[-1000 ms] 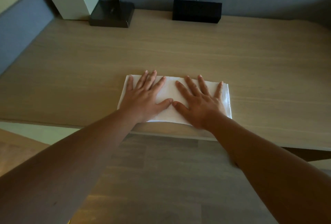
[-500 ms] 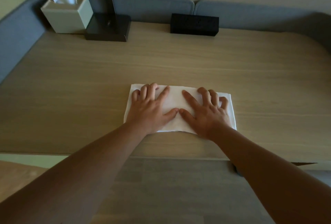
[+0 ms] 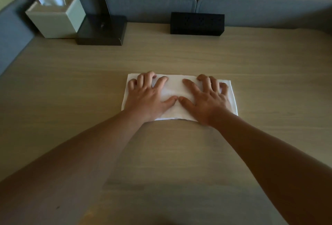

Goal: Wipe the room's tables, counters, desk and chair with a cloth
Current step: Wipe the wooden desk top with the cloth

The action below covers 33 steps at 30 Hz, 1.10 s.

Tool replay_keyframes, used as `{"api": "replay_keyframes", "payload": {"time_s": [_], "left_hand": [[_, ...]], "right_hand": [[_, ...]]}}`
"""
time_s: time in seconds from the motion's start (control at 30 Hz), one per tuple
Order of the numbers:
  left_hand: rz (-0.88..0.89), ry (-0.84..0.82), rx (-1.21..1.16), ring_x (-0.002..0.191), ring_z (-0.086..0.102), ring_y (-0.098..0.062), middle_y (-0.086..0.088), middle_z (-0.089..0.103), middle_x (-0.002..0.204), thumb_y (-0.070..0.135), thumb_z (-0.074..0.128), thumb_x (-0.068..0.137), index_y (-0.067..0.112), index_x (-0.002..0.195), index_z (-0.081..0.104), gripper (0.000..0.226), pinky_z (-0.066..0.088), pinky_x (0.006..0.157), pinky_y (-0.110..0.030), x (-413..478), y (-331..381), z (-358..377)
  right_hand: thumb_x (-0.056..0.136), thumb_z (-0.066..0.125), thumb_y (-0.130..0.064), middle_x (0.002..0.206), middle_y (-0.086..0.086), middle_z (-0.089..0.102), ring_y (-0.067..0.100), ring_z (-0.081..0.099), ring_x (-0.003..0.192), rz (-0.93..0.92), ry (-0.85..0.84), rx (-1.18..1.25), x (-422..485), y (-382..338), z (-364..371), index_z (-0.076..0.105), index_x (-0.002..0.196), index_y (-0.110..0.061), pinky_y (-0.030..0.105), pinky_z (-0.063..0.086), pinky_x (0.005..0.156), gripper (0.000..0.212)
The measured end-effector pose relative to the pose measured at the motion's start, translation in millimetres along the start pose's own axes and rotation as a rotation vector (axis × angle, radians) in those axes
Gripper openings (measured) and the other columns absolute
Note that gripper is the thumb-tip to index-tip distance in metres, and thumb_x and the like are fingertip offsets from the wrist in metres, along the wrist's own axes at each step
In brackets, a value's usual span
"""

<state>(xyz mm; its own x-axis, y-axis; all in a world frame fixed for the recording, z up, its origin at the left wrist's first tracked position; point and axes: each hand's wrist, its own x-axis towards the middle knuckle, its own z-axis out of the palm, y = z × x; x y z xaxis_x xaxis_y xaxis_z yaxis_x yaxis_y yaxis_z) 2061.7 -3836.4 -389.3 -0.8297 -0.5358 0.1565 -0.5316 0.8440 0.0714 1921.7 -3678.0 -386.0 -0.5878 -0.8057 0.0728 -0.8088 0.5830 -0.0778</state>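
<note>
Fingers [image 3: 162,81] of the left hand [image 3: 150,97] are bent at the knuckles, tips pressing down on the white folded rectangular cloth [image 3: 173,88]; nothing is enclosed in the grip. Fingers [image 3: 188,83] of the right hand [image 3: 206,99] are bent likewise, tips digging into the same cloth. Both palms lie flat on it, thumbs nearly touching at its middle.

Head view: the cloth lies flat on the light wood-grain surface [image 3: 269,81], roughly central, well apart from the items at the back edge. At back left stands a pale square tissue box [image 3: 57,19] with a white tissue protruding. Just beside it sits the black square lamp base [image 3: 101,31] with a dark upright post. A black rectangular box [image 3: 197,23] stands further right. Grey padded panels [image 3: 260,10] line the wall behind.
</note>
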Motion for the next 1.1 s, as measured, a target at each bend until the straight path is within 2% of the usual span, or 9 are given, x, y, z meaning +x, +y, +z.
{"api": "replay_keyframes", "payload": {"time_s": [0.23, 0.5, 0.83, 1.1], "left_hand": [[0.006, -0.048, 0.016, 0.133, 0.024, -0.023, 0.002, 0.027, 0.146, 0.088, 0.016, 0.082, 0.044, 0.148, 0.028, 0.08, 0.024, 0.105, -0.047, 61.3, -7.6, 8.5], [-0.021, -0.059, 0.036, 0.134, 0.026, -0.026, 0.001, 0.027, 0.147, 0.087, 0.017, 0.083, 0.044, 0.15, 0.026, 0.08, 0.024, 0.106, -0.048, 134.4, -18.0, 17.4], [-0.043, -0.035, 0.031, 0.134, 0.027, -0.028, 0.001, 0.028, 0.147, 0.09, 0.016, 0.082, 0.046, 0.149, 0.026, 0.08, 0.023, 0.104, -0.048, 209.1, -37.4, 33.1], [-0.029, -0.046, 0.056, 0.135, 0.027, -0.028, -0.002, 0.028, 0.148, 0.09, 0.018, 0.081, 0.045, 0.143, 0.028, 0.077, 0.024, 0.105, -0.05, 231.5, -42.8, 35.7]], "right_hand": [[0.088, 0.014, -0.081, 0.153, 0.001, 0.023, 0.027, 0.019, 0.143, -0.023, -0.033, -0.006, 56.9, 16.8, 0.8, 0.022, 0.15, -0.048, 0.055, 0.014, 0.115, 0.071], [0.087, 0.012, -0.081, 0.155, 0.003, 0.022, 0.028, 0.018, 0.144, -0.057, -0.05, -0.021, 136.1, 35.4, 4.5, 0.019, 0.151, -0.048, 0.057, 0.013, 0.117, 0.073], [0.088, 0.025, -0.078, 0.139, 0.003, 0.035, 0.03, 0.032, 0.13, -0.029, 0.077, 0.02, 208.9, 46.5, 12.6, 0.04, 0.141, -0.039, 0.055, 0.023, 0.112, 0.068], [0.089, 0.027, -0.073, 0.131, 0.004, 0.038, 0.029, 0.036, 0.122, -0.042, 0.09, 0.033, 222.0, 48.4, 15.8, 0.041, 0.14, -0.038, 0.05, 0.027, 0.107, 0.064]]}}
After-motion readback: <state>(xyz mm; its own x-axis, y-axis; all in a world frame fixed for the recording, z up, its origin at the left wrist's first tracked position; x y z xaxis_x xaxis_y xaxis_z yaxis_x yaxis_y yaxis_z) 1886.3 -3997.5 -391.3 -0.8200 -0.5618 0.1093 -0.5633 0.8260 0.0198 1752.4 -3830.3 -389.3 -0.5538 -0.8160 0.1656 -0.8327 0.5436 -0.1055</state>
